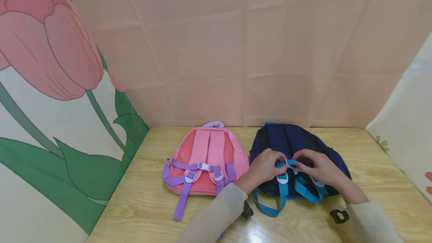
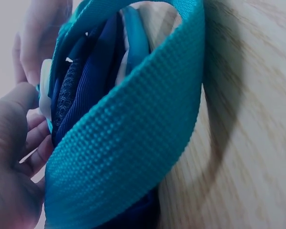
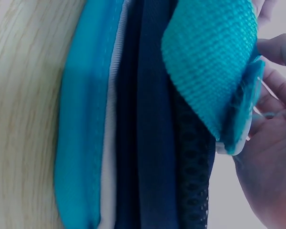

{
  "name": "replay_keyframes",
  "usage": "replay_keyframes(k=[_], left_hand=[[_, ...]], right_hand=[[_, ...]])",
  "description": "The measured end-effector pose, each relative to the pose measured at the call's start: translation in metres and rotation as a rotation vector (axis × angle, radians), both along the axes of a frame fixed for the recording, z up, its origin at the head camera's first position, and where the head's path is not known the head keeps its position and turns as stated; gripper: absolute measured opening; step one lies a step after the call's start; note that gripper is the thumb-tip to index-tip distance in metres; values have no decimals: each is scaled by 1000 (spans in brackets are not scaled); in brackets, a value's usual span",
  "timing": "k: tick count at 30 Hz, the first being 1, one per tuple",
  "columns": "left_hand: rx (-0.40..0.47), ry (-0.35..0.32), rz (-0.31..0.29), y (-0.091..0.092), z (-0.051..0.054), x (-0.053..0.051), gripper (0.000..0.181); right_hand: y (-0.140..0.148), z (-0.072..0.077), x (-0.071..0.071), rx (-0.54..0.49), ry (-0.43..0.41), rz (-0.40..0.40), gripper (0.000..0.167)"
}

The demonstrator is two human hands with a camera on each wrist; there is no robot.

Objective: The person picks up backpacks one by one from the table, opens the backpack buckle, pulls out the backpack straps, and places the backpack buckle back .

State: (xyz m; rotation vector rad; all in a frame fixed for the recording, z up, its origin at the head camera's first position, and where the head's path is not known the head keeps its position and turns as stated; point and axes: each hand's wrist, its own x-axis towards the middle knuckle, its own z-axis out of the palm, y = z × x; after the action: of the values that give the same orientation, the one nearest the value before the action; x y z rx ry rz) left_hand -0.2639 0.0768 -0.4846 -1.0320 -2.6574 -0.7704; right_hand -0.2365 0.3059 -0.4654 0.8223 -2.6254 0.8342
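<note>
A navy backpack (image 1: 293, 138) lies on the table with its shoulder-strap side up. Its teal chest strap (image 1: 291, 162) has pale buckle parts on it. My left hand (image 1: 266, 165) pinches one end of this strap from the left, while my right hand (image 1: 318, 166) pinches the other from the right, fingertips close together. Whether the buckle is joined is hidden by the fingers. In the left wrist view, a teal webbing loop (image 2: 128, 114) crosses in front of the pack. The right wrist view has a white plastic piece (image 3: 236, 143) beside my right palm.
Left of the navy pack lies a pink backpack (image 1: 200, 143) with purple straps and a fastened white chest buckle (image 1: 204, 166). The wooden table (image 1: 135, 205) meets a pinkish cloth (image 1: 209, 48) behind. Teal strap tails (image 1: 270, 211) hang toward the front.
</note>
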Motion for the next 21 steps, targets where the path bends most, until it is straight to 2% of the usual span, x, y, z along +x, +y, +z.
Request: replay_keyframes(k=[7,14,21], left_hand=[[-23,8,15,1,1,0,22],[-16,16,4,1,0,0,21],[2,21,4,0,0,0,21]], right_hand=[[-2,2,-1,17,-3,12,25],[-5,2,-1,9,23,44,24],[-3,2,-1,16,41,22,24]])
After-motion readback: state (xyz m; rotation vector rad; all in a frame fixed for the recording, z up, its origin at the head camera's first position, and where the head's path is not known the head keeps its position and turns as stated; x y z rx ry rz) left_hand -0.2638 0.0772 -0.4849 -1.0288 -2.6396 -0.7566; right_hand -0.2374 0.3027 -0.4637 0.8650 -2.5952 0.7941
